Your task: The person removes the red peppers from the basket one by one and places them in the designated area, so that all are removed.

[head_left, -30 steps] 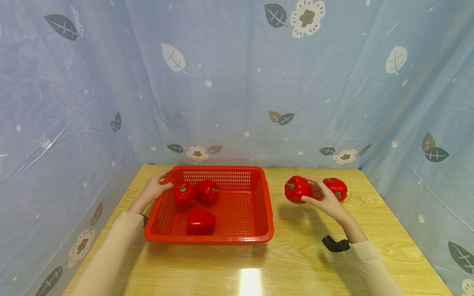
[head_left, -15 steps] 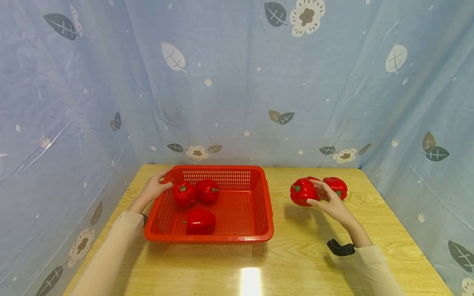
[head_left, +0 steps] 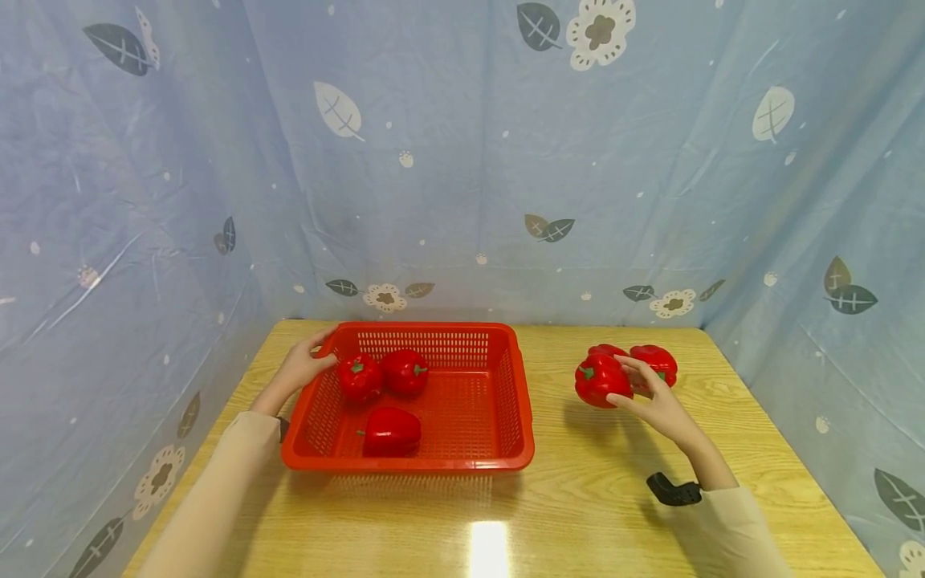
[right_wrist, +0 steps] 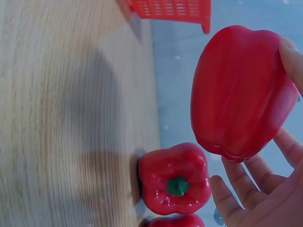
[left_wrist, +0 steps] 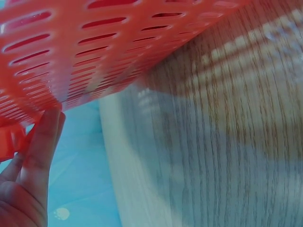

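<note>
My right hand (head_left: 666,409) holds a red bell pepper (head_left: 601,380) above the right part of the table, its green stem facing left. In the right wrist view, the thumb and fingertips grip that pepper (right_wrist: 241,92) off the tabletop. Two more red bell peppers lie just behind it, one partly hidden (head_left: 607,350) and one (head_left: 656,361) farther right. At the left, my left hand (head_left: 298,369) grips the rim of a red plastic basket (head_left: 405,465). Three bell peppers rest in the basket: two (head_left: 360,377) (head_left: 405,372) toward the back left, one (head_left: 392,431) on its side near the front.
The wooden table (head_left: 578,514) carries the basket left of centre and the loose peppers at the right. A blue patterned curtain (head_left: 448,177) hangs behind the table and along both sides. Each wrist wears a dark device, the right one (head_left: 674,490) plainly visible.
My right hand has carried the bell pepper rightward and slightly toward me, to just in front of the two loose peppers. The left hand and the basket have stayed put.
</note>
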Demonstrator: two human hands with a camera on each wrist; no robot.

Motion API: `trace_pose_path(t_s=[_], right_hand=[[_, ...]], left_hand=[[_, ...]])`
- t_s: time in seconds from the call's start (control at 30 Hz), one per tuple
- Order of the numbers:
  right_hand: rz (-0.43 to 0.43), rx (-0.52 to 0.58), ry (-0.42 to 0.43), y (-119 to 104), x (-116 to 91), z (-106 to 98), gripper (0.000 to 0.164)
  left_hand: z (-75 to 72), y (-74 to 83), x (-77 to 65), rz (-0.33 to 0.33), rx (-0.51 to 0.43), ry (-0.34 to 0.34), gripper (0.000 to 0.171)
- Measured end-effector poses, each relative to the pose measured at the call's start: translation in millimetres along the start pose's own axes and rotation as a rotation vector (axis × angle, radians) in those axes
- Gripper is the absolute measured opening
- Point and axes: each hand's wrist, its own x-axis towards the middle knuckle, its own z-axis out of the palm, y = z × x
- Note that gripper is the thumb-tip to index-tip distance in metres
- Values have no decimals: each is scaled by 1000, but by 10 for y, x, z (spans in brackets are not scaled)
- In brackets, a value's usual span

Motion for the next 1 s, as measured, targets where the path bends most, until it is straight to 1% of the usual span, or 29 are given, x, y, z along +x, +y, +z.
trace_pose_path(t_s=[0.2, 0.43, 0.63, 0.73, 1.0], right_hand=[[8, -46, 15, 58, -31, -34, 65], [-18, -64, 50, 85, -100, -78, 64], [13, -102, 59, 129, -159, -112, 65], [32, -101, 60, 150, -188, -132, 65], [50, -126, 83, 240, -275, -190, 63]], left_hand=[[2, -8, 7, 11, 0, 4, 63], [2, -8, 5, 15, 11, 12, 63], [2, -8, -4, 19, 26, 17, 63], [3, -9, -9, 19, 29, 15, 63], [2, -2, -4, 20, 14, 14, 63]])
